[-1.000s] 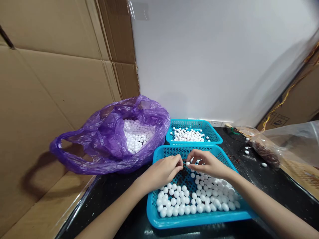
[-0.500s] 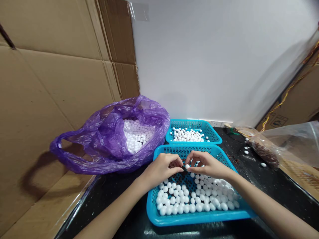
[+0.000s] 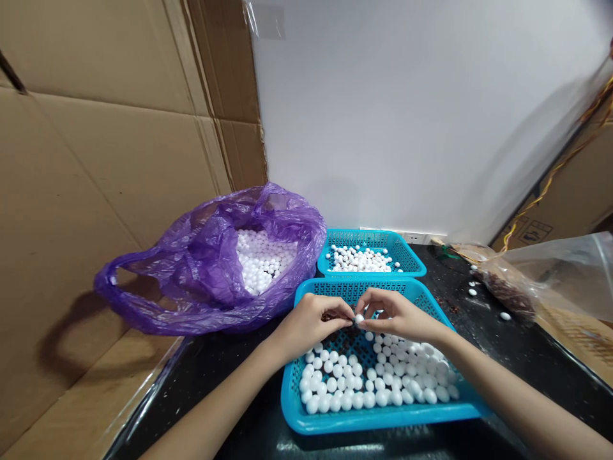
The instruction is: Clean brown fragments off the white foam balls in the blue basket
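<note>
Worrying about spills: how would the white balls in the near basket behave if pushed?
Probably roll freely: the white balls are round and loose in the near basket. Likely light: left hand and right hand pinch one white ball with fingertips only.

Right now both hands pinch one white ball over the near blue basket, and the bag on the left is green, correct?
Not quite. The head view shows the bag is purple, not green. The rest holds: the left hand and right hand pinch one white ball over the near blue basket.
</note>
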